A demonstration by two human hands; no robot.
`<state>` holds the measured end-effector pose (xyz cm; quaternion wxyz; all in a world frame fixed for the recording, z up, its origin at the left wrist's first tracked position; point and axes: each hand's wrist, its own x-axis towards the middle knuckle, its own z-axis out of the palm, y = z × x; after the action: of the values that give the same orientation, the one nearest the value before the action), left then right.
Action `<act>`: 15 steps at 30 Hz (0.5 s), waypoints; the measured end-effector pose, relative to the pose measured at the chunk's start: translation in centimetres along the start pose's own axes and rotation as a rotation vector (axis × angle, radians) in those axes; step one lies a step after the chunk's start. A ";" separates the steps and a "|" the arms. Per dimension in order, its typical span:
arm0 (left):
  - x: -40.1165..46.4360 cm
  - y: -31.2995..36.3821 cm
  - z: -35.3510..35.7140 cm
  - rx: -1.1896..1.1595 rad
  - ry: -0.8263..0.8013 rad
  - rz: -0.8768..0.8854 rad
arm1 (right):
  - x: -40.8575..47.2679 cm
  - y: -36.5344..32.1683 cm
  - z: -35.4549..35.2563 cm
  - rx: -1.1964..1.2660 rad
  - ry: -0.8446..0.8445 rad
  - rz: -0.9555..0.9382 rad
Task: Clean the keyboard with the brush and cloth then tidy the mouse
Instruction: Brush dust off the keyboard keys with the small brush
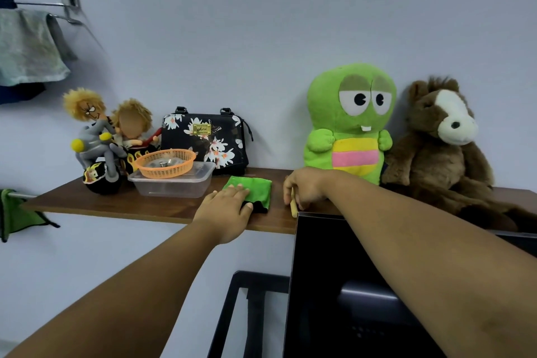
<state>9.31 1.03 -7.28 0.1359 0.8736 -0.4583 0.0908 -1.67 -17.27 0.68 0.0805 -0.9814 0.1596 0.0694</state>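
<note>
Both arms stretched up to a wooden shelf (116,203). Left hand (229,209) flat, fingers straight, resting on a folded green cloth (255,187) near the shelf's front edge. Right hand (303,190) curled round a pale wooden brush handle (293,205), just right of the cloth, at the front edge above a dark monitor (348,285). Behind, along the back edge: green plush (351,122), brown plush (438,139), floral bag (206,139), orange basket (165,163) in a clear tub (171,184).

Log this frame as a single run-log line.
stage: fetching tools | left hand: flat on green cloth | right hand: grip on brush handle | place: wooden shelf | keyboard, mouse: unseen
</note>
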 end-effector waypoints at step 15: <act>-3.4 3.3 -1.2 -0.058 0.245 0.083 | -7.7 0.5 0.5 0.457 0.866 -0.235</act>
<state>4.65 2.27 -6.63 0.2121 0.8320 -0.4764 0.1893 -9.14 -15.30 1.37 0.2268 -0.8889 0.0777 -0.3904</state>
